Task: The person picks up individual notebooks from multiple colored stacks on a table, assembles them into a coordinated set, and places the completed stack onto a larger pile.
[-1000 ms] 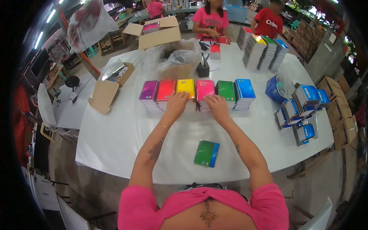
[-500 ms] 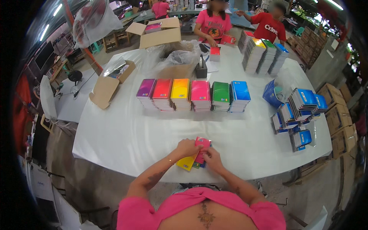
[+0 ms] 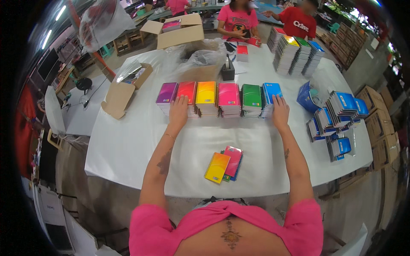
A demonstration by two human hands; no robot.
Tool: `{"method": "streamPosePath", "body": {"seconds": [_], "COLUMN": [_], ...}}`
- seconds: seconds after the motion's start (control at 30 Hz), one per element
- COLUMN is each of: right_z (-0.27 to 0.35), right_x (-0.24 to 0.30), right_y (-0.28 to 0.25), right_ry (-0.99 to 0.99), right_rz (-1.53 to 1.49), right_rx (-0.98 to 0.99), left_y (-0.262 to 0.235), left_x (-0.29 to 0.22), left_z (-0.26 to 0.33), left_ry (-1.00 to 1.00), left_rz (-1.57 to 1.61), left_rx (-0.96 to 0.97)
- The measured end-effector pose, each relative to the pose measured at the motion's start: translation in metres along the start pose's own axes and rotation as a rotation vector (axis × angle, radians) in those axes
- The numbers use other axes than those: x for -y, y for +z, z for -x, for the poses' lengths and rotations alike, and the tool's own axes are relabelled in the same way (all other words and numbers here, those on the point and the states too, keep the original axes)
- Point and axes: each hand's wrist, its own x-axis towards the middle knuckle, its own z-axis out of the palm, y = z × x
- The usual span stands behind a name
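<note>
A row of several stacks of small spiral notebooks runs across the white table (image 3: 128,141): purple (image 3: 166,93), red (image 3: 186,91), orange-yellow (image 3: 206,93), pink (image 3: 229,94), green (image 3: 251,95) and blue (image 3: 271,91). My left hand (image 3: 178,112) rests with spread fingers on the front of the red stack. My right hand (image 3: 280,112) touches the front of the blue stack. Neither hand has lifted a notebook. Near the front edge lies a small fanned pile, an orange-yellow notebook (image 3: 217,167) beside a pink one (image 3: 233,161), with a green one mostly hidden under them.
Blue wrapped notebook packs (image 3: 337,119) pile up at the right. Tall mixed stacks (image 3: 294,53) stand at the back right, open cardboard boxes (image 3: 179,32) and plastic bags (image 3: 200,57) at the back. An open box (image 3: 124,87) sits at the left. Two people work across the table.
Both hands left the small pile near the front edge and reached out to the row, the left to the red stack, the right to the blue. The pile now lies loose.
</note>
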Motion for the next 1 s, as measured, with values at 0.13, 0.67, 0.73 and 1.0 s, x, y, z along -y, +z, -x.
{"method": "streamPosePath", "body": {"seconds": [0.13,0.67,0.73,1.0], "right_z": [0.006,0.258,0.214,0.005], "right_x": [-0.01,0.162,0.157,0.203], "right_y": [-0.02,-0.033,-0.042,-0.02], "right_ry": [-0.094,0.296,0.146,-0.247], "right_rz": [-0.157,-1.316,-0.983,-0.351], "right_rx": [-0.024,0.059,0.036,-0.039], "left_y": [-0.019,-0.079,-0.073,-0.004], "left_x": [0.008,-0.132,-0.122,-0.071], "left_z": [-0.01,0.218,0.191,-0.024], "left_ry": [0.05,0.384,0.392,0.195], "left_rz": [0.16,0.792,0.816,0.182], "left_rx": [0.183,0.353,0.299,-0.045]}}
